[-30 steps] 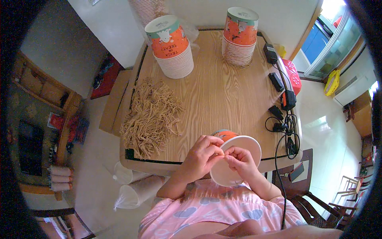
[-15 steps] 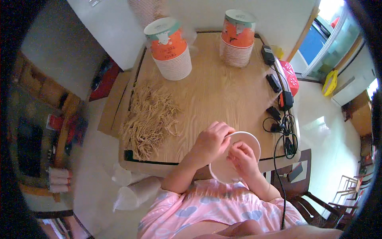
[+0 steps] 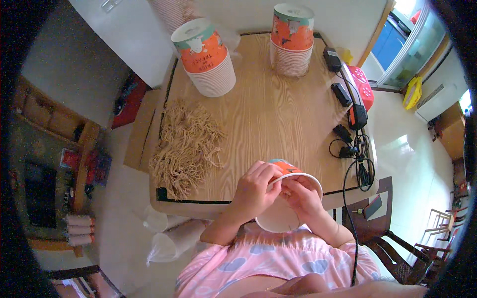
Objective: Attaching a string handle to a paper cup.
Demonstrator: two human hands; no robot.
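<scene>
The tilted paper cup (image 3: 287,198) was white inside, with an orange and teal printed outer wall. Two tall stacks of paper cups (image 3: 206,57) (image 3: 292,37) bore the same orange and teal print over white ribbed rims. The heap of stringy fibre bundles (image 3: 186,146) was pale tan. The wooden table (image 3: 278,114) showed light brown grain with a black edge line. The short-sleeved garment (image 3: 278,263) was pink, patterned with pale blue hearts.

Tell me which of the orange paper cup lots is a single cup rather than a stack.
The single cup at the near table edge, held by the left hand and right hand; both lots at the far edge are tall stacks.
</scene>
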